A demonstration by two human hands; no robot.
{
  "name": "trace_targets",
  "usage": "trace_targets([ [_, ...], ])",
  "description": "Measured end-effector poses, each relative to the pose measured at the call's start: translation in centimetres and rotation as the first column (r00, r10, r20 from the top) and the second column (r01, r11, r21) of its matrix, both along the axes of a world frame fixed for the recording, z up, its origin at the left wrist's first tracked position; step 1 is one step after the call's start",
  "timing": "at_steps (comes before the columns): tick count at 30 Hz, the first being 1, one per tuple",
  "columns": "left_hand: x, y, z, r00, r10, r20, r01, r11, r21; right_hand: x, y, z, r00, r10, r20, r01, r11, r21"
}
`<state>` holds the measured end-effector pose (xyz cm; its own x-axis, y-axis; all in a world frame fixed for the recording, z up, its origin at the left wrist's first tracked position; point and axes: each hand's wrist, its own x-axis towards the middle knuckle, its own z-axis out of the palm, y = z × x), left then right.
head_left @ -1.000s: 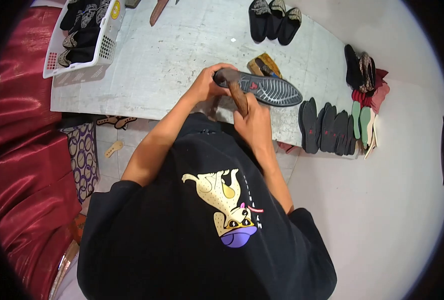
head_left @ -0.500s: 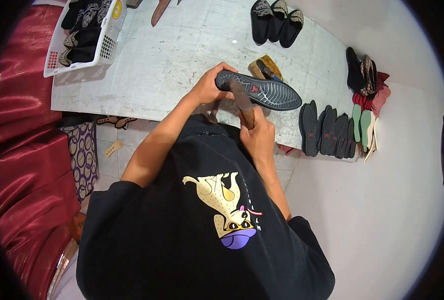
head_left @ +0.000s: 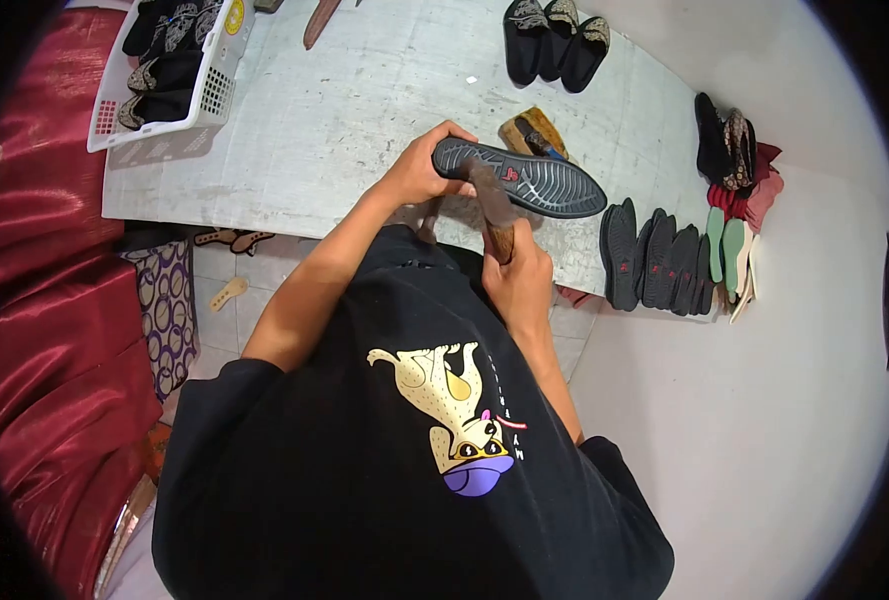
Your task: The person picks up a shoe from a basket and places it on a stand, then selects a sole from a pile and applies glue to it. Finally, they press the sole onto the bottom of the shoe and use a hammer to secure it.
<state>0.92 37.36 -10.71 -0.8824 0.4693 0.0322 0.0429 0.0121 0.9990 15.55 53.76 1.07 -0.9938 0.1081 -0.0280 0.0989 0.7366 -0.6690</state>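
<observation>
My left hand [head_left: 422, 168] is closed around one end of a black slipper [head_left: 554, 190], its ribbed sole with a red mark facing up. In my right hand [head_left: 520, 275] is the wooden handle of a hammer [head_left: 496, 205]. The dark hammer head lies over the sole near my left fingers; whether it touches cannot be made out. Under the slipper, at the table's front edge, a brownish upright piece [head_left: 428, 222] shows in part. Just behind the slipper lies a yellow-brown block [head_left: 516, 138] with a dark, blue-ended brush-like tool [head_left: 538, 138] on it.
Black soles [head_left: 656, 262] stand in a row at the table's right edge, beside green insoles [head_left: 732, 245] and stacked slippers [head_left: 709, 140]. Three patterned slippers [head_left: 554, 45] sit at the back of the whitish table [head_left: 294, 130]. A white basket [head_left: 204, 115] of slippers occupies the left corner.
The hammer and my right hand have shifted slightly, with the hammer head a little lower and to the right over the sole. My left hand keeps its hold on the slipper.
</observation>
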Motion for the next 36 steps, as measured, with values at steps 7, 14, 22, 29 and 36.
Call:
trace_targets([
  [7, 0.1, -0.3, 0.1, 0.999, -0.035, 0.03, 0.035, 0.999, -0.001, -2.1, -0.3, -0.4, 0.999, 0.053, -0.001, -0.053, 0.998, -0.019],
  [14, -0.1, -0.4, 1.0, 0.996, -0.079, 0.045, 0.081, 0.996, -0.029, -3.9, -0.6, 0.0, 1.0, 0.022, 0.001, -0.022, 0.997, -0.076],
  [22, 0.0, -0.3, 1.2, 0.998, -0.048, 0.03, 0.049, 0.998, -0.041, -2.9, -0.3, 0.1, 0.985, -0.072, -0.158, 0.052, 0.99, -0.127],
  [29, 0.1, -0.5, 1.1, 0.999, -0.037, 0.01, 0.037, 0.997, -0.063, -3.0, 0.1, -0.2, 0.994, -0.085, -0.066, 0.076, 0.99, -0.122],
  [36, 0.0, -0.6, 1.5, 0.999, -0.033, -0.03, 0.029, 0.995, -0.098, -2.0, 0.5, -0.1, 0.998, -0.043, -0.055, 0.036, 0.992, -0.125],
])
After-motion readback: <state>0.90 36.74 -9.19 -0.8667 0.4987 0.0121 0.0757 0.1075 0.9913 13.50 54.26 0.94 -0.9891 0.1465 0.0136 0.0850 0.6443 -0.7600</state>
